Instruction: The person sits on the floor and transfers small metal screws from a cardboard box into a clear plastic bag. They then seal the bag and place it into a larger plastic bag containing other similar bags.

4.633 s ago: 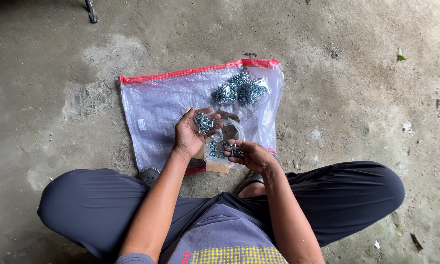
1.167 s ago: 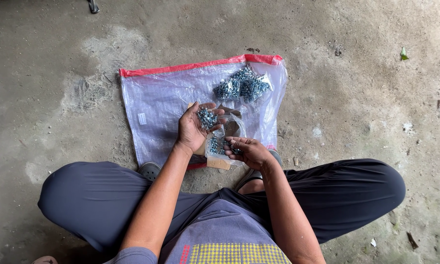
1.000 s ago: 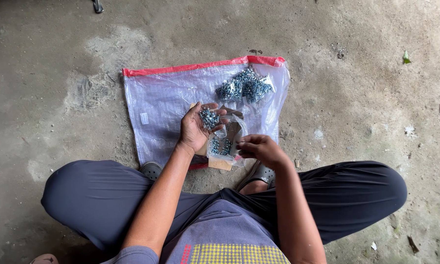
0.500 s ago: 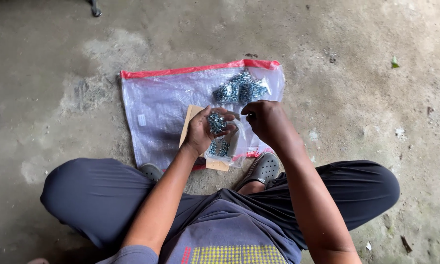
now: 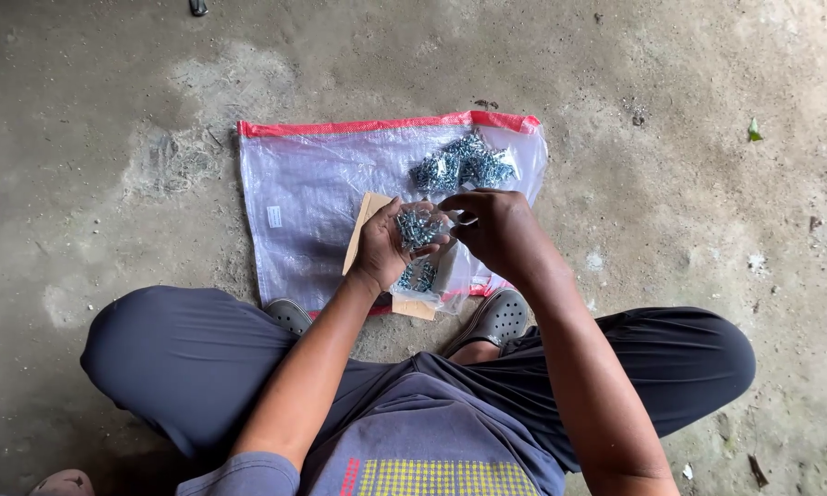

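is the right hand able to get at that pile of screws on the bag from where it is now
Probably yes. The right hand is raised just short of the loose screw pile on the clear bag, with nothing between them. The left hand, cupping other screws, sits off to the side.

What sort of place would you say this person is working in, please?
Probably an informal work spot on the ground, perhaps a yard or shed: a bare, stained concrete floor, a plastic sack laid flat as a mat, loose screws heaped on it.

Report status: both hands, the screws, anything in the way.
Left hand cupped, palm up, holding screws. Right hand pinching at that handful. More screws heaped on plastic sheet. Nothing between the hands.
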